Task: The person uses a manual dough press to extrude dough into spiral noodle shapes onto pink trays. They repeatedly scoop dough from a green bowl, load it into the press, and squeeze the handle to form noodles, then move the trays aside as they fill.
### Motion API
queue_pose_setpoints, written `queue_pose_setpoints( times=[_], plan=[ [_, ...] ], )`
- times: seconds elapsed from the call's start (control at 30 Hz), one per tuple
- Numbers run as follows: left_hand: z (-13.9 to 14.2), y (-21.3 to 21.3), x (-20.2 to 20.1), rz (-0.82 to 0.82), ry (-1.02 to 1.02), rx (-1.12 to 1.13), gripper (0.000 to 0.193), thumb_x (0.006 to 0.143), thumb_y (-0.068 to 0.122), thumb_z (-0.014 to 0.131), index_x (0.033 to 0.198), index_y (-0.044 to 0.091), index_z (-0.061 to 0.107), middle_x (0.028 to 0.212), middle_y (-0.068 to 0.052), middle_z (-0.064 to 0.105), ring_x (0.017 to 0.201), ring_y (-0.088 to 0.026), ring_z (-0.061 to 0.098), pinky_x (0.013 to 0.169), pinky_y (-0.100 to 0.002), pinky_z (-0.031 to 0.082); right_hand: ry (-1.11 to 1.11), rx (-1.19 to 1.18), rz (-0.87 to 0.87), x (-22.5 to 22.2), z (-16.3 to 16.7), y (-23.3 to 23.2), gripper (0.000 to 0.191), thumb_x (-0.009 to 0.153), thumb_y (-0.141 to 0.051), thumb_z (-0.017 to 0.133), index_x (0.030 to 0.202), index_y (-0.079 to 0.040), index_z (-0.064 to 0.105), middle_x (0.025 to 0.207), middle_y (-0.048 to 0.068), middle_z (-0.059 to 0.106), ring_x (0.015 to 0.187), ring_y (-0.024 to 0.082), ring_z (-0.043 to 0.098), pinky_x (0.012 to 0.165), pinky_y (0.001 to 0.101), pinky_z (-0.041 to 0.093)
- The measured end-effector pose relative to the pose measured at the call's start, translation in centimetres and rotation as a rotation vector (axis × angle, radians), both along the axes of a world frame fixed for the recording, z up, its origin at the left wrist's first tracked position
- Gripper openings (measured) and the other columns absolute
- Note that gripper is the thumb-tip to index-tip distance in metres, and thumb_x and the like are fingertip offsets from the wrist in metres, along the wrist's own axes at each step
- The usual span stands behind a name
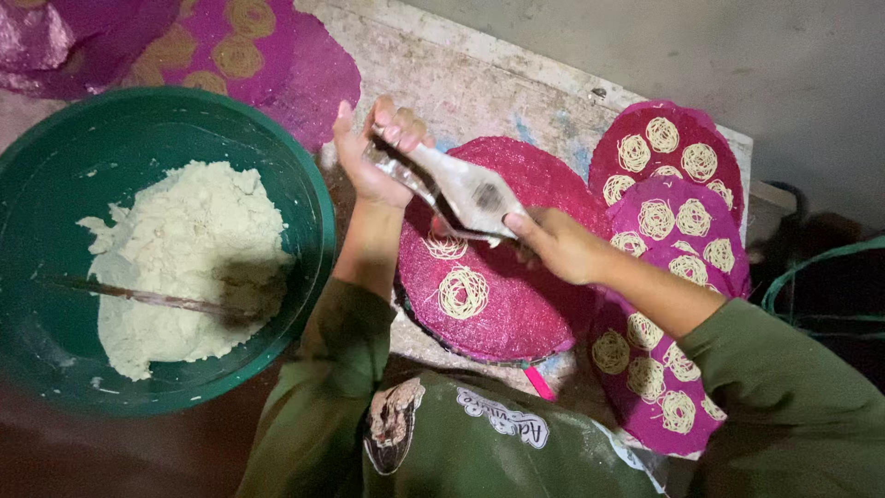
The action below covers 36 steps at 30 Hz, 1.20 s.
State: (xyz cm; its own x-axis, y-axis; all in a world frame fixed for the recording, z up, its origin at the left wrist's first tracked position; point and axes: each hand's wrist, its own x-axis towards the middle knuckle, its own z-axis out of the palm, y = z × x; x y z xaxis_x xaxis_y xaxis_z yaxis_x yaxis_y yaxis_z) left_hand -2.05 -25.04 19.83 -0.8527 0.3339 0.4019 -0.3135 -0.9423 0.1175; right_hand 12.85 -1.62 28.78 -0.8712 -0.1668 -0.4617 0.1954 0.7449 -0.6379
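Observation:
Both hands grip a dough-smeared noodle press [470, 189] held over a round pink woven mat [525, 304]. My left hand [373, 152] clasps the far handle end; my right hand [553, 242] holds the near end. Under the press, two coils of pale noodle strands [463, 291] lie on the mat, one of them partly hidden by the press.
A green basin [304, 184] at left holds white dough [194, 249] with a stick [147, 298] in it. Stacked pink mats [678, 231] with several noodle coils lie at right. More purple mats [258, 55] sit at top left. A worn board [479, 83] lies beneath.

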Motion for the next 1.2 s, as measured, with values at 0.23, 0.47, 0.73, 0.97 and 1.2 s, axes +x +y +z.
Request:
queue_pose_setpoints(
  times=[0.23, 0.47, 0.73, 0.97, 1.2],
  plan=[
    [-0.9, 1.9, 1.4, -0.026, -0.179, 0.045, 0.04, 0.101, 0.054, 0.051, 0.086, 0.018, 0.054, 0.076, 0.003, 0.055, 0.076, -0.015, 0.055, 0.081, -0.036, 0.049, -0.13, 0.099, -0.023, -0.2, 1.5, 1.3, 0.078, 0.098, -0.066, 0.027, 0.09, 0.0, 0.069, 0.067, 0.007, 0.068, 0.059, 0.017, 0.07, 0.059, 0.0332, 0.061],
    [1.0, 1.9, -0.8, -0.022, -0.352, -0.106, 0.049, 0.092, 0.057, 0.041, 0.09, 0.01, 0.054, 0.084, -0.004, 0.063, 0.082, -0.018, 0.06, 0.085, -0.033, 0.052, 0.058, -0.056, -0.071, -0.9, 0.1, 1.9, 0.059, 0.1, -0.056, 0.038, 0.119, -0.006, 0.063, 0.07, 0.006, 0.063, 0.064, 0.015, 0.063, 0.062, 0.0332, 0.054],
    [-6.9, 1.2, 2.9, -0.26, -0.288, -1.195, 0.071, 0.105, 0.063, 0.013, 0.131, 0.012, 0.055, 0.088, -0.01, 0.074, 0.045, -0.006, 0.037, 0.036, -0.021, 0.022, 0.098, -0.201, -0.042, -1.1, -2.2, 3.4, 0.056, 0.105, -0.052, 0.042, 0.098, 0.0, 0.062, 0.073, 0.004, 0.061, 0.066, 0.014, 0.06, 0.062, 0.0321, 0.052],
    [-5.9, -1.3, 7.0, 0.221, 0.104, -1.499, 0.056, 0.108, 0.043, 0.032, 0.155, 0.014, 0.04, 0.115, -0.008, 0.079, 0.062, -0.013, 0.053, 0.054, -0.027, 0.044, 0.174, -0.166, -0.09, -0.9, -3.3, 4.9, 0.055, 0.102, -0.055, 0.038, 0.113, -0.007, 0.06, 0.075, 0.004, 0.063, 0.068, 0.014, 0.061, 0.064, 0.0329, 0.052],
    [4.5, 1.3, 3.3, -0.134, -0.65, -0.356, 0.063, 0.099, 0.052, 0.034, 0.124, 0.0, 0.058, 0.112, -0.015, 0.071, 0.1, -0.026, 0.067, 0.092, -0.038, 0.051, -0.21, -0.334, 0.031, -2.0, -2.7, 7.2, 0.077, 0.096, -0.068, 0.021, 0.104, -0.005, 0.064, 0.081, 0.008, 0.072, 0.071, 0.015, 0.07, 0.069, 0.0326, 0.064]
  ],
)
